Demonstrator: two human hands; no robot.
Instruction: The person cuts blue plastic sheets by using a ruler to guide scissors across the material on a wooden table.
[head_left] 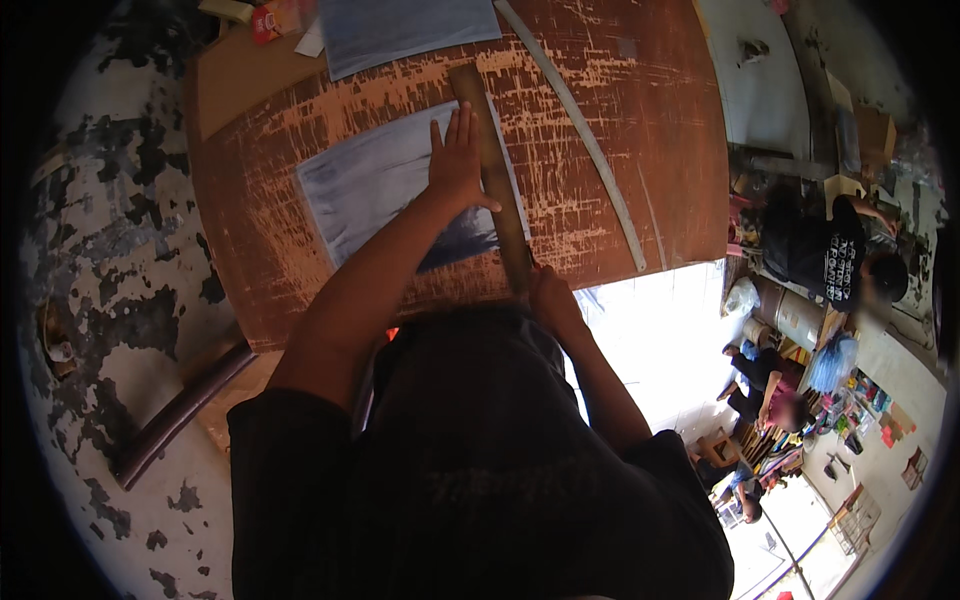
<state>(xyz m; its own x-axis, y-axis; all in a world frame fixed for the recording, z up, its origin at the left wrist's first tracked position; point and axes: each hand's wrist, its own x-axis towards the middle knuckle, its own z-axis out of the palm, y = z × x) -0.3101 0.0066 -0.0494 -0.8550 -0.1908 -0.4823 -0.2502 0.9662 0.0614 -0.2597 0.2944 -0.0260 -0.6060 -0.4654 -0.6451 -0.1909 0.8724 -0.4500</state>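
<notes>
A grey-blue sheet point(350, 185) with a cloudy, darker-edged pattern lies on a worn reddish-brown tabletop point(660, 150). Along its right side runs a long, flat brown straightedge point(490, 150), which overlaps the sheet and reaches toward my body. My left hand point(458, 170) is spread flat over the sheet, fingers pointing away and thumb stretched onto the straightedge. Beside the straightedge's near end, at the table's front edge, my right hand point(550, 300) is closed. A small dark tip shows just above its fingers, but the thing it grips is too hidden to name.
A second grey-blue sheet point(410, 35) lies at the far edge, beside brown cardboard point(260, 75) and a red packet point(278, 20). A thin grey strip point(590, 140) curves along the table's right. Several people work at the right, one in a black shirt point(815, 250). A peeling wall point(110, 230) stands left.
</notes>
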